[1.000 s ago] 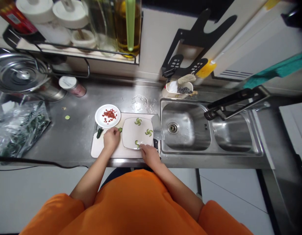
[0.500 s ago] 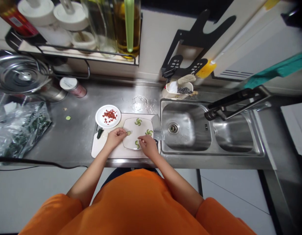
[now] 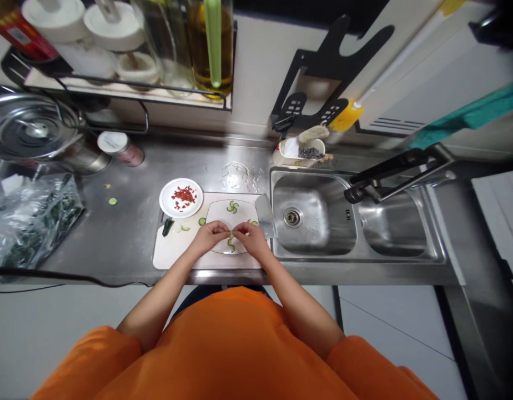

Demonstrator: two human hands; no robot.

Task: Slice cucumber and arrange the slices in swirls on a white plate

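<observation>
My left hand [image 3: 209,236] and my right hand [image 3: 253,240] meet over a white squarish plate [image 3: 217,212]. Between their pinched fingertips is a thin cucumber slice [image 3: 230,234], mostly covered by the fingers. Curved green cucumber pieces form a swirl [image 3: 232,206] at the plate's far side; more lie at its right, partly behind my right hand, and at its near side. The plate rests on a pale cutting board [image 3: 167,259]. A round cucumber slice [image 3: 202,221] lies by the plate's left edge, and a dark green cucumber end [image 3: 167,226] is farther left.
A round white plate [image 3: 166,193] with chopped red bits overlaps the board's far left corner. A cleaver blade [image 3: 265,215] lies between the board and the sink [image 3: 318,211]. At left are a plastic bag of greens [image 3: 40,222], a can [image 3: 121,149] and a steel pot [image 3: 35,128].
My left hand has moved right to meet my right hand, which has shifted slightly. The cucumber slice is now between both hands' fingertips. The view has shifted a little.
</observation>
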